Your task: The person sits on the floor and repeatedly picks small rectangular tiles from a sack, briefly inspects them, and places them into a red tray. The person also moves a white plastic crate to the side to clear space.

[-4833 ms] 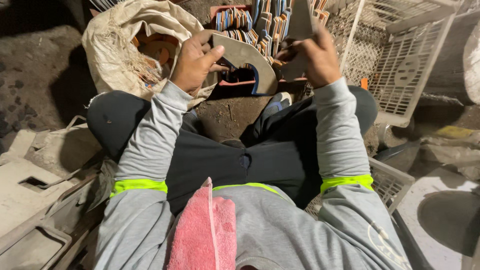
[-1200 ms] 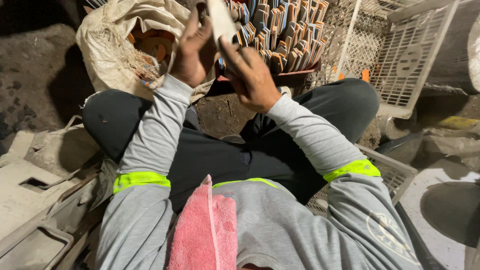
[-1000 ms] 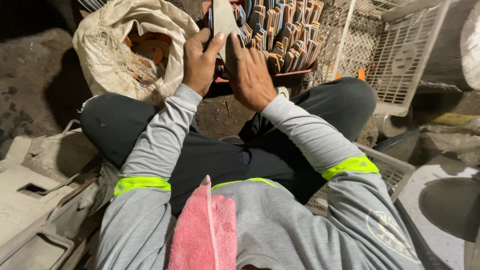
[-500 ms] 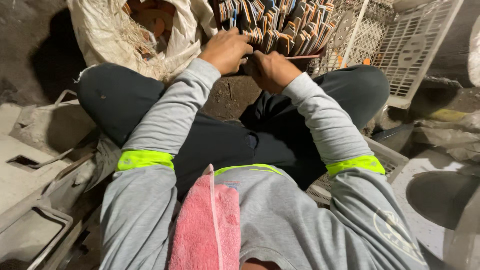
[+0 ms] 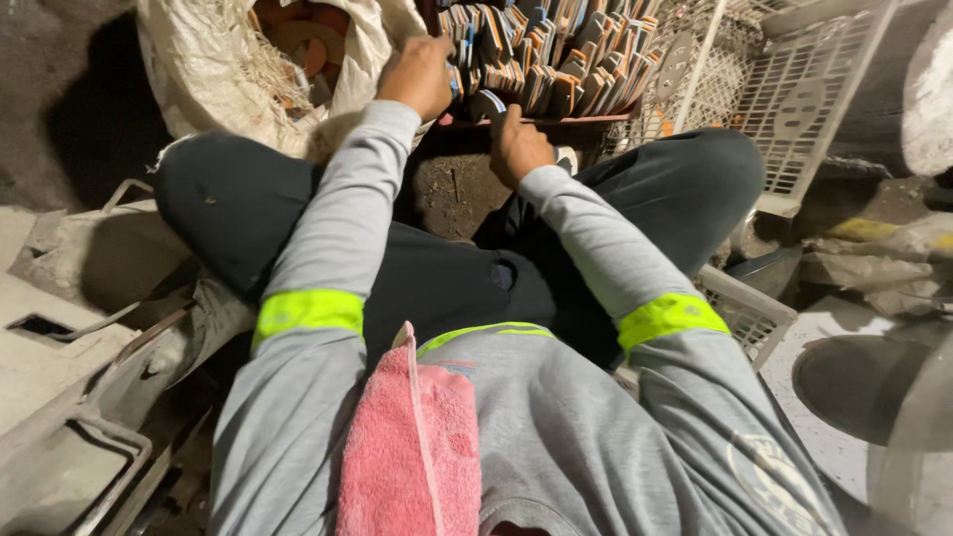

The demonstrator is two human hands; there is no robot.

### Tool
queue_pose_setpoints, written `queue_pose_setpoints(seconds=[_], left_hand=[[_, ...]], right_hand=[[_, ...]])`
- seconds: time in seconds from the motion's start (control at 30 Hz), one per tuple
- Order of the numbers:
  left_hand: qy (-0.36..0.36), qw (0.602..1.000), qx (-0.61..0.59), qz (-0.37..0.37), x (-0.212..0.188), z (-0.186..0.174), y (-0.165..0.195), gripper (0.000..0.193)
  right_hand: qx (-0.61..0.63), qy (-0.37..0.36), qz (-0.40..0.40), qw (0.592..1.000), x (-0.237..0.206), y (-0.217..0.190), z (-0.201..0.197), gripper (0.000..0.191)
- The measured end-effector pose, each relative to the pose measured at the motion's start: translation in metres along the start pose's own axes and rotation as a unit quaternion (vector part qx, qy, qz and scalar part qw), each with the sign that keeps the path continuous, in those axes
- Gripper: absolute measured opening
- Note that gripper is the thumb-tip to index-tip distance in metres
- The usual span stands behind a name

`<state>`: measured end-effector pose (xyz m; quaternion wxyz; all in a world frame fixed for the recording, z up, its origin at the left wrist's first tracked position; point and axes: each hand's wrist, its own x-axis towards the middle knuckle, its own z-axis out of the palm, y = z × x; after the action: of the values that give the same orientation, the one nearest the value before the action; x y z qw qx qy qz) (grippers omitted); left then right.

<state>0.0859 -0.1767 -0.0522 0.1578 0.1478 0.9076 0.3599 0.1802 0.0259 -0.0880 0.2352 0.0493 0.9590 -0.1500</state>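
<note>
Seated on the ground, legs folded, I work at a red tray [image 5: 556, 119] packed with flat curved pieces [image 5: 556, 60] stood on edge in tight rows, orange, blue and grey by their rims.

Left of my fingers, a pale woven sack [image 5: 213, 74] gapes open, and more orange rings [image 5: 303, 35] show inside it, just beside my left hand [image 5: 419, 74]. That hand rests at the tray's left end, fingers curled over the edge of the rows and steadying them; whether they actually pinch a piece I cannot tell, since the knuckles hide the tips.

My right hand [image 5: 516, 149] sits at the near wall of the tray, fingers clenched around one curved piece with a blue edge [image 5: 488, 101], which rises just above the fist and touches the front row.

To seat it well, I judge the piece should go in upright, parallel to its neighbours, while the left hand presses the row aside to open a slot; forcing it in tilted could knock the stack over.

Right of both hands, well apart, white plastic crates [image 5: 794, 89] lean against each other. A pink towel [image 5: 412, 447] hangs at my chest.
</note>
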Motion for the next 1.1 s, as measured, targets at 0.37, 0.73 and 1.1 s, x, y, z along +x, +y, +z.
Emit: queue_pose_setpoints(seconds=[0.37,0.73,1.1], left_hand=[[0.078,0.990,0.096,0.071,0.030,0.051,0.000,0.060],[0.131,0.986,0.046,0.087,0.023,0.071,0.007,0.043],[0.074,0.995,-0.026,0.069,0.026,0.069,0.010,0.029]], right_hand=[[0.032,0.024,0.095,0.995,-0.001,-0.052,0.022,0.022],[0.101,-0.021,0.110,0.989,0.005,-0.051,0.022,0.025],[0.103,-0.139,0.143,0.974,0.012,-0.042,0.005,0.046]])
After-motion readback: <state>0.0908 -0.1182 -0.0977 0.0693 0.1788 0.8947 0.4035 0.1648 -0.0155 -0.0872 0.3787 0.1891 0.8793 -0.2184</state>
